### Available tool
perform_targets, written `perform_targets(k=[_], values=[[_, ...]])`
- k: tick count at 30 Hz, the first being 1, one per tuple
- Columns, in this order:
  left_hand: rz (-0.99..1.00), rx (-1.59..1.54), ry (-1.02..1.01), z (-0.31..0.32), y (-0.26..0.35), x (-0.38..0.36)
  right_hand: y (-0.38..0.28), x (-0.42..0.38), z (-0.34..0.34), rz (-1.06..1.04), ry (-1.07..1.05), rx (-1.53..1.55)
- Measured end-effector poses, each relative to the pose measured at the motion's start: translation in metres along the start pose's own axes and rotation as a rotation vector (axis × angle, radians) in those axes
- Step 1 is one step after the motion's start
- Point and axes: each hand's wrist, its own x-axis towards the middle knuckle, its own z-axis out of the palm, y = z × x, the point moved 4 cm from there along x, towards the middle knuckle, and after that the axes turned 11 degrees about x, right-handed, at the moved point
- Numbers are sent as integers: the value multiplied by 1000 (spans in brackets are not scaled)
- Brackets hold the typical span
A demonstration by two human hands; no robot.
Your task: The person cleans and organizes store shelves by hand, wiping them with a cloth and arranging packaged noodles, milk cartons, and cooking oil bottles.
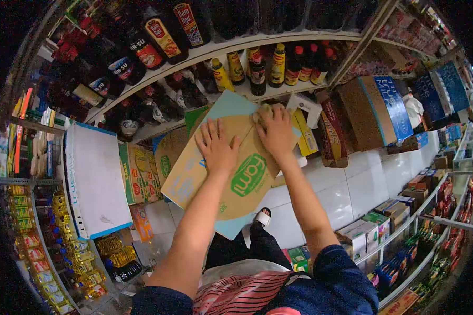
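Observation:
A brown Fami cardboard box (pixel 223 205) with light blue corners and a green logo is in front of me, above my feet. My left hand (pixel 215 147) lies flat on its top panel with the fingers spread. Near the box's upper right edge is my right hand (pixel 275 134), its fingers bent and close together over the cardboard. Something small and brownish shows by those fingertips, but I cannot make out what it is.
Sauce bottles (pixel 247 68) line the shelf ahead. A white and blue carton (pixel 97 178) stands at left, above oil bottles (pixel 84 262). More open cartons (pixel 376 113) are at right. Several boxes (pixel 373 231) and a metal shelf rail (pixel 404 231) border the tiled floor (pixel 326 194).

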Motion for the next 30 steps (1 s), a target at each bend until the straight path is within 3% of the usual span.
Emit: perform_targets(k=[3, 7, 10, 12, 16, 18, 21, 25, 30], values=[[-4, -21, -11, 1, -1, 0, -2, -34, -21, -19, 130, -84], [20, -43, -31, -3, -3, -7, 18, -65, -37, 240, 211, 66], [0, -69, -56, -7, -1, 0, 25, -58, -37, 128, 340, 20], [2, -64, -20, -12, 0, -1, 31, -45, -36, 228, 245, 107], [2, -37, -18, -7, -2, -1, 36, -5, -35, 136, 142, -41], [-8, -46, -41, -6, -4, -4, 30, 16, -21, 123, -108, 163], [-11, -58, -83, -8, -3, 1, 31, 45, 15, 56, -206, 180], [-15, -57, -97, -8, -3, 0, 9, 81, 50, -35, -274, 304], [-19, -100, -51, -9, -5, 1, -34, 118, 91, 49, -273, 84]])
